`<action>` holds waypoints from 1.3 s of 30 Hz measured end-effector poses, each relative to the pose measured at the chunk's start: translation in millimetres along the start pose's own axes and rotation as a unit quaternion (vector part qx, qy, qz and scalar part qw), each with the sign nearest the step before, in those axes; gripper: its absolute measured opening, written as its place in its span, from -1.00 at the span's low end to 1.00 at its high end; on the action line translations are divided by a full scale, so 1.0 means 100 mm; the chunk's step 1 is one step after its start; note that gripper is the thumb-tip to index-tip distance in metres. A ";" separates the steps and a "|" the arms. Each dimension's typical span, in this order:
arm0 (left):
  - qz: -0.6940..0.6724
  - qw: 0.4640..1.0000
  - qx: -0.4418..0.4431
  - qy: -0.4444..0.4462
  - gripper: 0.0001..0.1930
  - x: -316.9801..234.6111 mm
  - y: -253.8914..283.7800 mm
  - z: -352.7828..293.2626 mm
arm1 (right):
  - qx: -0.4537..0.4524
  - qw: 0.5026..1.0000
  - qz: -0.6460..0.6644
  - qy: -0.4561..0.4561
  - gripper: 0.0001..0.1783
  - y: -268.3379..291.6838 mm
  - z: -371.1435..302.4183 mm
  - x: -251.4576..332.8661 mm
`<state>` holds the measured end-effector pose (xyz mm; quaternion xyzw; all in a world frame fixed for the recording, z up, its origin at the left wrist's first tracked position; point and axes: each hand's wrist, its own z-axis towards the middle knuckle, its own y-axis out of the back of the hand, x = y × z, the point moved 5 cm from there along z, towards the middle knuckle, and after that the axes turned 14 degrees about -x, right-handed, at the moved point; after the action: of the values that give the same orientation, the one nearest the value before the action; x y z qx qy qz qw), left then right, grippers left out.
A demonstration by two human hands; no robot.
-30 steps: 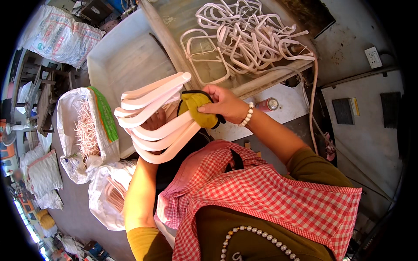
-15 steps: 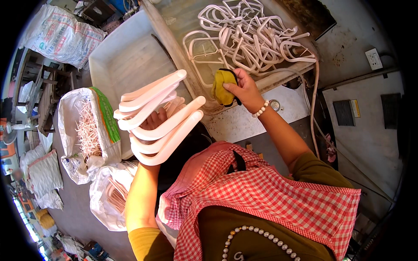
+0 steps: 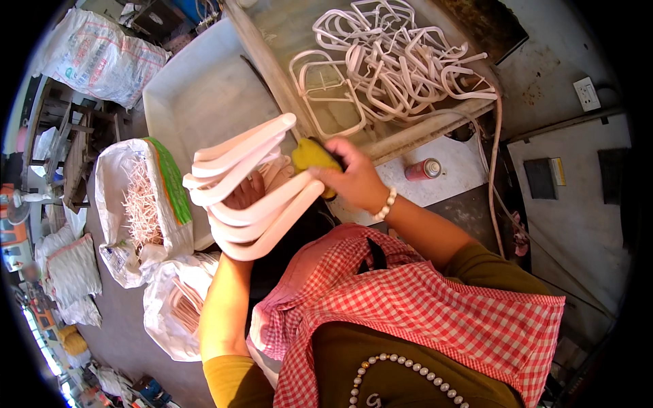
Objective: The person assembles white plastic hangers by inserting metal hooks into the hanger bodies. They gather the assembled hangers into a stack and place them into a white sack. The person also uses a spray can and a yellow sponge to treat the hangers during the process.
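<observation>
My left hand [image 3: 248, 192] is wrapped round a bunch of pale pink plastic clothes hangers [image 3: 269, 216], holding them up in front of my body; their thick curved arms hide part of the fingers. Pinched in my right hand [image 3: 359, 178] is a yellow cloth pad [image 3: 314, 158] with a dark edge. The pad is beside the hanger ends, and I cannot tell whether it touches them. More hangers [image 3: 394, 68] lie tangled in a shallow basin of water [image 3: 401, 144] beyond my right hand.
An empty-looking pale tub [image 3: 197, 75] stands left of the basin. Sacks of thin pink plastic pieces [image 3: 143, 211] and pink rods [image 3: 183, 304] are on the left. A spray can [image 3: 423, 170] stands on the white board [image 3: 462, 163]; a hose [image 3: 494, 149] hangs at the right.
My right hand has moved left and slightly down with the yellow pad, up to the hanger ends. The spray can now shows more fully. My left hand stays nearly in place with the hangers.
</observation>
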<state>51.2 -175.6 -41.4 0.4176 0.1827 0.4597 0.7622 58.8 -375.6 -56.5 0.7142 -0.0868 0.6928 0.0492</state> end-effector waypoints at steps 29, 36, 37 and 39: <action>0.008 1.000 -0.002 0.008 -0.48 0.11 -0.05 -0.02 | 0.074 0.864 -0.193 0.459 -0.77 -0.48 -0.21 0.79; -0.003 0.999 0.004 0.034 -0.46 0.27 -0.13 -0.13 | -0.071 0.929 -0.193 0.308 -0.75 -0.20 0.43 0.26; -0.014 0.997 0.007 0.072 -0.46 0.35 -0.15 -0.24 | -0.078 0.931 -0.196 0.298 -0.74 -0.11 0.49 0.19; -0.058 0.975 0.028 0.211 -0.44 0.55 -0.19 -0.42 | -0.067 0.927 -0.224 0.292 -0.76 -0.01 0.51 0.07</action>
<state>61.8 -113.2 -75.2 0.3207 0.3760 0.4872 0.7200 108.7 -384.8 -50.8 0.4761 0.0479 0.8342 0.2742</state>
